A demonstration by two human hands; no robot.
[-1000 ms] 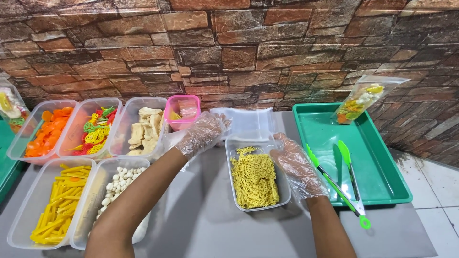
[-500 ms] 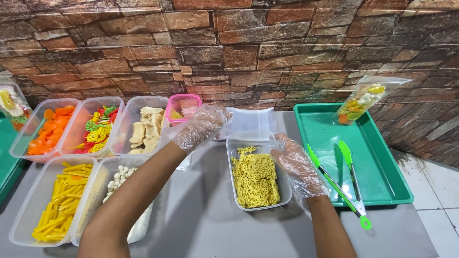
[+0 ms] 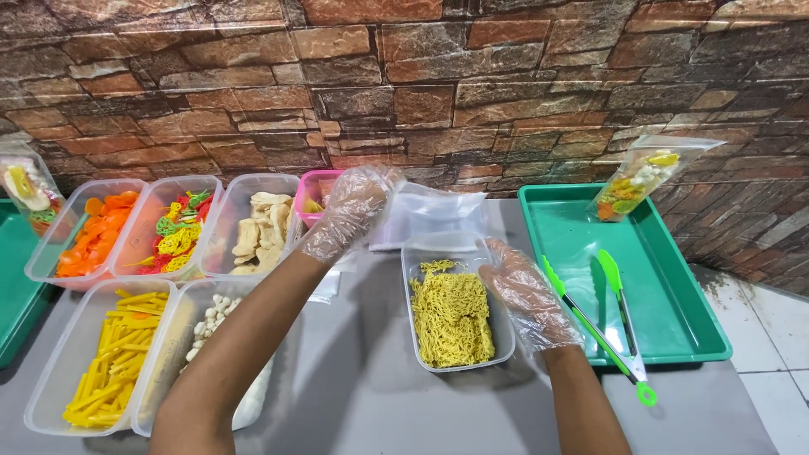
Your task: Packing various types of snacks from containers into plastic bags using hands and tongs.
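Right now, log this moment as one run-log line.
left hand: lifting clear plastic bag | right hand: resting on noodle tub | tongs: idle on green tray

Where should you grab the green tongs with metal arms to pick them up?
Probably the green-and-metal tongs are best gripped around both arms near the middle, coming from above. They lie flat across the green plastic tray's front rim, hinge end toward the person, so the arms are free to pinch together.

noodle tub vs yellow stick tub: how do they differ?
The noodle tub sits mid-table with the right hand resting on its rim; the yellow stick tub sits at the far left front, untouched. The first holds a wavy dried noodle block; the second holds loose straight yellow sticks. The noodle tub looks smaller. Both are clear, lidless plastic tubs with yellow contents.
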